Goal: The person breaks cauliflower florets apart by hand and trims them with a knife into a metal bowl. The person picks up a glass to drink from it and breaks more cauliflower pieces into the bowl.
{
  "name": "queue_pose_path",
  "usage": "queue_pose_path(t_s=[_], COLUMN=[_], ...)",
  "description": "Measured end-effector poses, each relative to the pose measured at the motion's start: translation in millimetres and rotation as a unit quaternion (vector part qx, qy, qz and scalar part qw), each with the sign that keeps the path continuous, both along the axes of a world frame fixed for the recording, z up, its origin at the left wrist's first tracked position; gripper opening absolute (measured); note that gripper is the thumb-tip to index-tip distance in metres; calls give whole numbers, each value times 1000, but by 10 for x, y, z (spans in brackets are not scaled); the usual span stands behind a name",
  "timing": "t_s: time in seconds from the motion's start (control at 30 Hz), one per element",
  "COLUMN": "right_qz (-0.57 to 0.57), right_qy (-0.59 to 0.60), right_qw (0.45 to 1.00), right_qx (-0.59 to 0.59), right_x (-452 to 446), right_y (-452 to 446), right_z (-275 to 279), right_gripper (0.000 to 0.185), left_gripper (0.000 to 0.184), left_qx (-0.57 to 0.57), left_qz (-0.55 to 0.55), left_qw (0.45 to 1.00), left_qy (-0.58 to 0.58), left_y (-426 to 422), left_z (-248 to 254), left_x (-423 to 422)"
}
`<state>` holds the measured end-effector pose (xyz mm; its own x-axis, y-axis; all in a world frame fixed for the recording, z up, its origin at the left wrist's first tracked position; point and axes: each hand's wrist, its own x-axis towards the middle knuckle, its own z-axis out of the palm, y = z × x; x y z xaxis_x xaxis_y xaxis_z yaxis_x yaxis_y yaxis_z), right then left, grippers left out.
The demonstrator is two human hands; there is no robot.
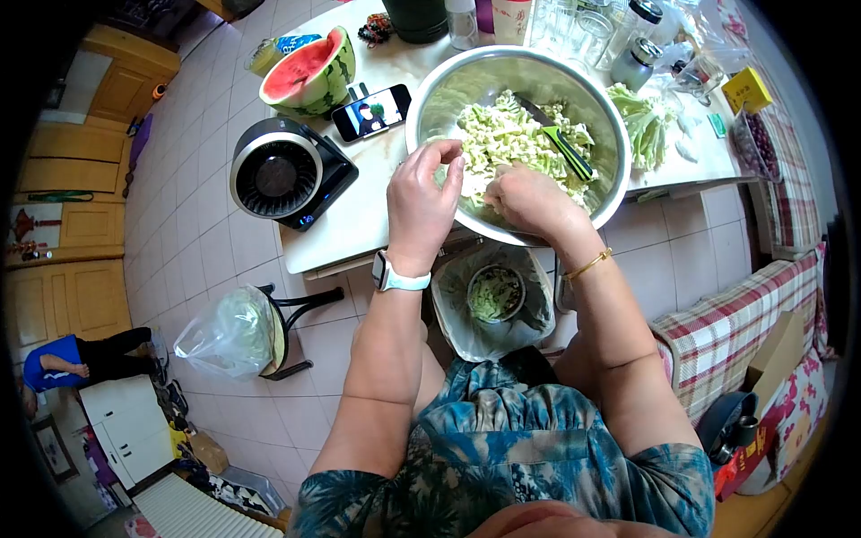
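A wide metal bowl (614, 121) at the table's edge holds pale green chopped vegetable pieces (498, 134) that look like cauliflower. My left hand (423, 190), with a watch at the wrist, is at the bowl's near-left rim, fingers curled toward the thumb. A bit of pale green shows between them, too small to name. Inside the bowl, my right hand (535, 199) has its fingers closed down at the pieces, and its fingertips are partly hidden. A knife (567, 152) with a green and black handle lies on the pieces, beyond my right hand.
Left of the bowl are a phone (371, 113), a cut watermelon (309, 76) and a small black fan (278, 170). Leafy stalks (644, 124) and jars (637, 63) lie right. Below is a lined bin (457, 327). A bagged stool (282, 336) stands left; another person (58, 366) is farther off.
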<state>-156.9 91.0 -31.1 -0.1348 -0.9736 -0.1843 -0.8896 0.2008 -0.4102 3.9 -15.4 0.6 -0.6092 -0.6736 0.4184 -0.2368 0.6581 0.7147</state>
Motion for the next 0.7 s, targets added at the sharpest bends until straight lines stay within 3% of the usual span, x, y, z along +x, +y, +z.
queue_pose_path(t_s=[0.07, 0.17, 0.33, 0.43, 0.57, 0.7], right_qz=[-18, -64, -44, -50, -31, -18], right_qy=[-13, -37, 26, 83, 59, 44], right_qw=[996, 994, 998, 994, 998, 999], right_qx=[-82, -81, 43, 55, -4, 26], right_x=[-78, -229, -159, -41, -52, -73], right_y=[28, 81, 93, 88, 121, 124], right_z=[-211, -46, 61, -3, -79, -51], right_gripper=[18, 18, 16, 15, 14, 9], left_gripper=[18, 17, 17, 17, 16, 17], left_qx=[-19, 3, 5, 0, -32, -35], left_qz=[-2, 0, 0, -3, -10, -11], left_qw=[1000, 1000, 1000, 1000, 999, 999], left_qy=[-7, -3, -14, -18, -15, -34], left_y=[2, 18, 8, 13, 30, 35], left_z=[-3, 39, 44, 21, -11, 29], left_x=[17, 45, 85, 73, 51, 64])
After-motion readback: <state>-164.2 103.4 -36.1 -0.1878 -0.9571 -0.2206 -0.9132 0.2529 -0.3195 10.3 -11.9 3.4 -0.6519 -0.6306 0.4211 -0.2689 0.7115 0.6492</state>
